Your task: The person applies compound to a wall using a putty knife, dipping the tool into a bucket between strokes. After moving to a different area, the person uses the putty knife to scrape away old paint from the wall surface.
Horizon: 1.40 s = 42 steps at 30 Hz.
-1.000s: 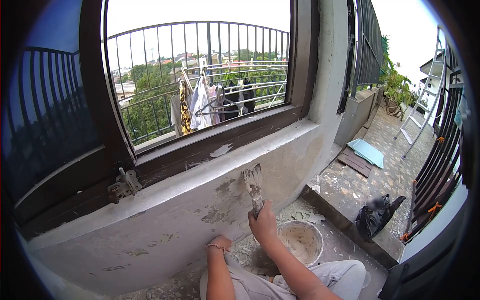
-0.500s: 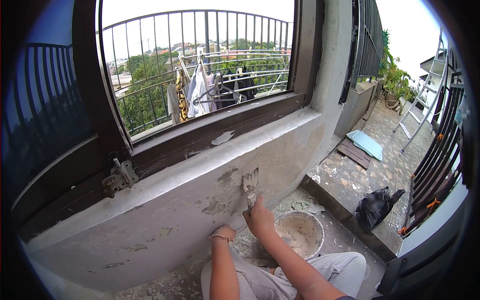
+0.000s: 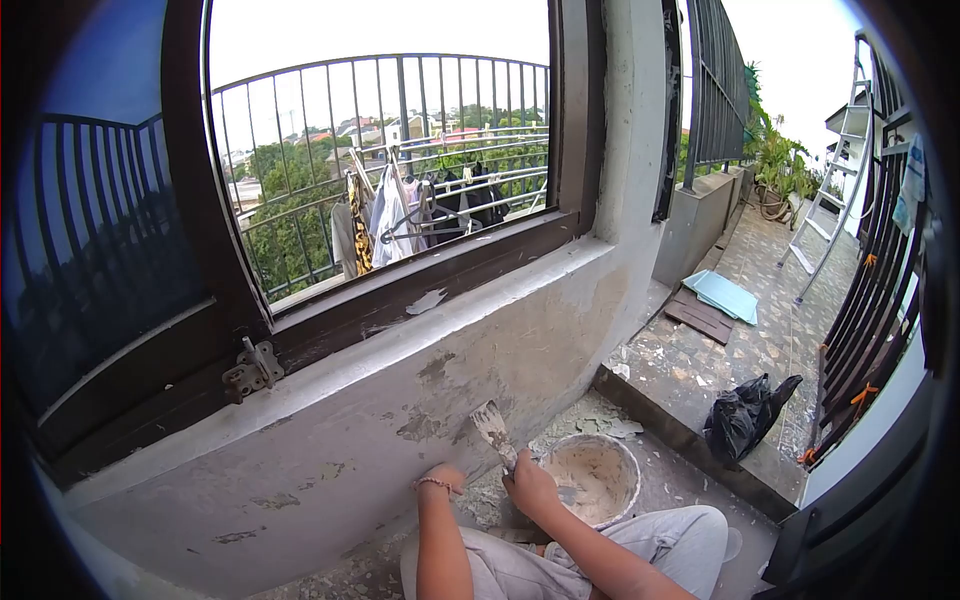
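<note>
My right hand [image 3: 532, 485] grips a putty knife [image 3: 492, 424] by its handle. Whitish filler coats its broad blade, which points up toward the patchy low wall [image 3: 330, 475]. My left hand [image 3: 444, 478], with a beaded bracelet at the wrist, is beside the wall just left of the knife. Its fingers look curled; whether they hold anything is hidden. By my right forearm stands a round bucket [image 3: 634, 470] with pale filler smeared inside. A small grey flat piece [image 3: 568, 495] shows at the bucket's near side, partly behind my arm.
Above the wall runs a ledge [image 3: 420, 350] under a dark window frame [image 3: 480, 262]. Paint flakes litter the floor. A raised step [image 3: 690, 440] on the right bears a black plastic bag [image 3: 742, 418], a brown board [image 3: 700, 315] and light-blue sheets [image 3: 722, 294]. A ladder [image 3: 835, 190] stands farther back.
My right hand has drawn the putty knife down and back from the wall patch, tilting its blade leftward. My left hand stays almost in place. The camera view has shifted slightly.
</note>
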Each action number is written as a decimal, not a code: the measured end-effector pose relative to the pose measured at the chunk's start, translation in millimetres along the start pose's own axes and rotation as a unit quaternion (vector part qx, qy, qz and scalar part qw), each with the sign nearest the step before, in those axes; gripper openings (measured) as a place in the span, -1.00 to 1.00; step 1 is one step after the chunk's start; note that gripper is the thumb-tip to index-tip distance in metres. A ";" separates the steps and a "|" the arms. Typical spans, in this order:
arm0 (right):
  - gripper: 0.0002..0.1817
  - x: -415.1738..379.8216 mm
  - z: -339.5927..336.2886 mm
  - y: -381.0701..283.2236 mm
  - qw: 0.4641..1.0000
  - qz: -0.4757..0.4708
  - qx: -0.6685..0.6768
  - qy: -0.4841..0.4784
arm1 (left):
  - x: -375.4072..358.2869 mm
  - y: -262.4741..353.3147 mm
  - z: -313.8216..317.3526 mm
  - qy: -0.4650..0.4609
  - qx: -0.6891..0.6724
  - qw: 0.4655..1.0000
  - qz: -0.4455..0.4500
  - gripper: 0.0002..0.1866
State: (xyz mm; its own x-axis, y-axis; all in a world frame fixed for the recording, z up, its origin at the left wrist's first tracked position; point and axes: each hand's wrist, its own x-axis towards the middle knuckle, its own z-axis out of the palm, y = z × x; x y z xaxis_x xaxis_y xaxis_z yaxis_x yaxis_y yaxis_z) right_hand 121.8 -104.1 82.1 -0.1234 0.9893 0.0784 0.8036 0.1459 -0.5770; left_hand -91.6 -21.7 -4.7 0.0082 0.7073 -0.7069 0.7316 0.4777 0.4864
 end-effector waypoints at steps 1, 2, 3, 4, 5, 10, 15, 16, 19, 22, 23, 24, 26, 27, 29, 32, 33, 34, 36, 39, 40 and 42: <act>-0.49 -4.2 0.1 1.4 1.000 0.003 0.009 0.010 | -13.9 5.7 -1.5 0.000 -0.011 1.000 -0.003 -0.57; -0.50 -4.4 -0.6 0.5 1.000 0.005 0.018 0.021 | -27.0 11.7 -4.2 0.000 -0.022 1.000 -0.006 -0.57; -0.50 -2.3 -5.1 -4.6 0.999 0.014 0.026 0.037 | -35.6 15.4 -5.5 0.004 -0.020 1.000 0.002 -0.57; -0.50 0.0 -10.4 -10.4 0.998 0.025 0.034 0.052 | -43.1 17.9 -5.5 0.005 -0.017 1.000 0.009 -0.57; -0.51 3.0 -15.4 -16.0 0.996 0.037 0.043 0.066 | -46.1 19.2 -5.8 0.006 -0.014 1.000 0.015 -0.57; -0.51 35.9 -44.5 -55.3 0.982 0.014 0.042 0.182 | 38.8 -29.6 2.6 -0.004 0.097 0.971 0.220 -0.56; -0.42 63.5 -59.8 -84.2 0.983 -0.003 0.042 0.180 | 6.3 -8.4 2.0 0.001 0.040 0.987 0.155 -0.65; -0.41 66.6 -57.9 -87.4 0.985 -0.003 0.034 0.169 | -26.6 8.6 -4.1 0.002 0.045 0.989 0.143 -0.62; -0.37 72.4 -39.6 -88.9 0.989 -0.001 0.017 0.146 | -24.4 5.5 -8.7 0.006 0.150 0.964 0.221 -0.60; -0.34 74.0 -19.8 -77.9 0.993 0.008 0.006 0.116 | -22.6 0.3 -5.8 0.016 0.221 0.936 0.272 -0.61; -0.33 74.7 -14.4 -73.2 0.994 0.011 0.003 0.105 | -25.0 2.0 -6.0 0.022 0.190 0.949 0.252 -0.62; -0.32 74.5 -8.8 -67.7 0.995 0.007 0.007 0.095 | -31.5 6.2 -7.1 0.029 0.159 0.959 0.232 -0.63; -0.32 70.5 3.6 -53.7 0.997 -0.001 0.014 0.074 | -43.5 11.0 -3.7 0.043 0.010 0.990 0.133 -0.65; -0.32 69.0 12.7 -45.1 0.998 0.002 0.012 0.059 | -39.9 9.5 -2.0 0.039 0.008 0.990 0.135 -0.66; -0.32 60.0 36.7 -24.2 0.999 0.006 0.007 0.031 | -31.3 4.2 -1.1 0.035 0.002 0.990 0.140 -0.66; -0.37 37.8 62.3 9.7 0.999 0.003 0.031 -0.013 | -30.7 -0.8 -1.7 0.022 -0.003 0.985 0.172 -0.64; -0.39 28.0 67.2 19.9 0.999 0.005 0.043 -0.014 | -40.0 3.9 -4.6 0.016 -0.016 0.987 0.158 -0.64; -0.41 18.7 69.9 28.9 0.998 0.007 0.054 -0.013 | -58.8 11.5 -9.2 0.012 -0.030 0.989 0.145 -0.63; -0.44 10.3 74.0 34.7 0.996 0.013 0.084 0.010 | -74.1 14.1 -12.6 0.005 -0.034 0.989 0.142 -0.62; -0.47 9.5 56.3 21.7 0.987 0.019 0.133 0.084 | -71.7 6.4 -15.4 0.005 -0.027 0.986 0.163 -0.62; -0.47 17.2 40.9 6.9 0.983 0.016 0.147 0.108 | -68.5 3.7 -13.9 0.008 -0.039 0.986 0.160 -0.63; -0.47 36.7 11.5 -21.9 0.975 0.006 0.155 0.158 | -66.0 1.5 -12.3 0.010 -0.049 0.986 0.160 -0.63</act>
State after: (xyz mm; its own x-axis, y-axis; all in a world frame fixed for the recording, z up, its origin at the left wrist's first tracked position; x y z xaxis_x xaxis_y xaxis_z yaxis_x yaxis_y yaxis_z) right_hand 93.0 -71.1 88.3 0.1100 0.9510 0.2889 0.5839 0.1733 -0.7931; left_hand -99.4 -61.2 49.0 0.2126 0.8397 -0.4996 0.6241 0.2767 0.7307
